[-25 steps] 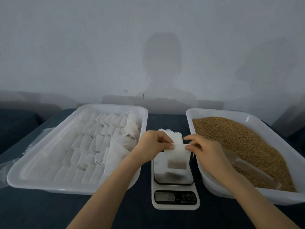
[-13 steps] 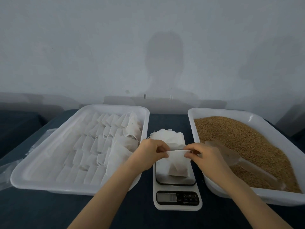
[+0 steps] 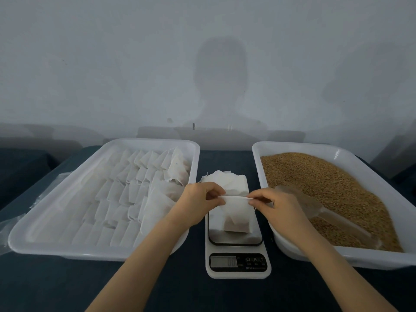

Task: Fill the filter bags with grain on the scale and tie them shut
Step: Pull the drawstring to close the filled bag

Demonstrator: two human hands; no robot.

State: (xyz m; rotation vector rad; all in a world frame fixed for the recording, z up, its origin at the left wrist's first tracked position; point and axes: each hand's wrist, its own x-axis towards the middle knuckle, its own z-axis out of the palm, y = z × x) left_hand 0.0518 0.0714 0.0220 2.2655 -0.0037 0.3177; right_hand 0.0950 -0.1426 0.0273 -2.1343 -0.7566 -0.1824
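Observation:
A white filter bag (image 3: 236,216) with brown grain in its lower part stands on the platform of a white digital scale (image 3: 238,256). My left hand (image 3: 200,202) pinches the left end of the bag's top edge. My right hand (image 3: 275,204) pinches the right end, so the top is stretched flat between them. Behind the scale lies a small stack of empty filter bags (image 3: 227,180). A white tray of brown grain (image 3: 326,190) sits to the right, with a clear plastic scoop (image 3: 315,209) lying in it.
A large white tray (image 3: 45,221) on the left holds several rows of filled filter bags. Crumpled clear plastic (image 3: 13,224) lies past that tray's left edge. All of it stands on a dark blue table against a pale wall.
The two hands have moved slightly apart, pulling the bag's top edge out wider and flatter. The bag stays on the scale.

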